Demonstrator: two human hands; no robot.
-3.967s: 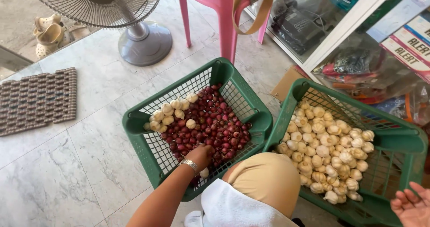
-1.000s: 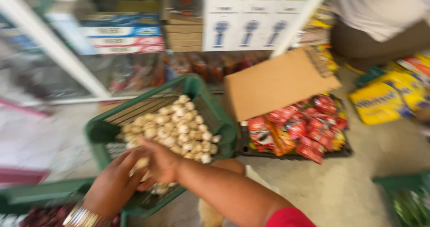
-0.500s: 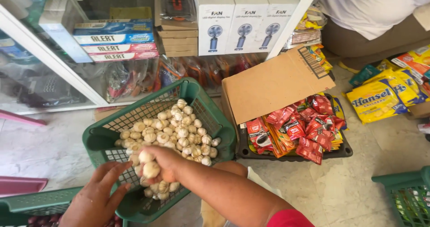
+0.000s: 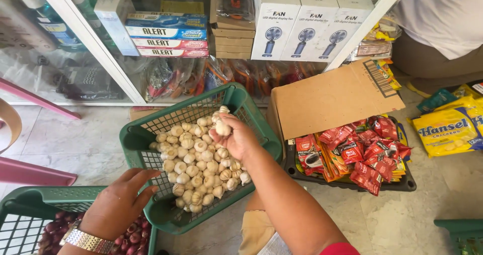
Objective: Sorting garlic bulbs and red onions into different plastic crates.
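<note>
Sorting step, I'd judge: right hand pinches a white garlic bulb over green plastic mesh basket, left hand spread w/ fingers open at its near rim.

I count two hands, left and right. I see two green baskets, three white fan boxes, and one cardboard box.

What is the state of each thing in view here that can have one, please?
Right hand: closed on a garlic bulb, above the pile.
Left hand: open, empty, over the basket rim.
Garlic basket: tilted, partly filled.
Onion basket: partly filled.
Cardboard box: flap open.
Sachet tray: full.
</note>
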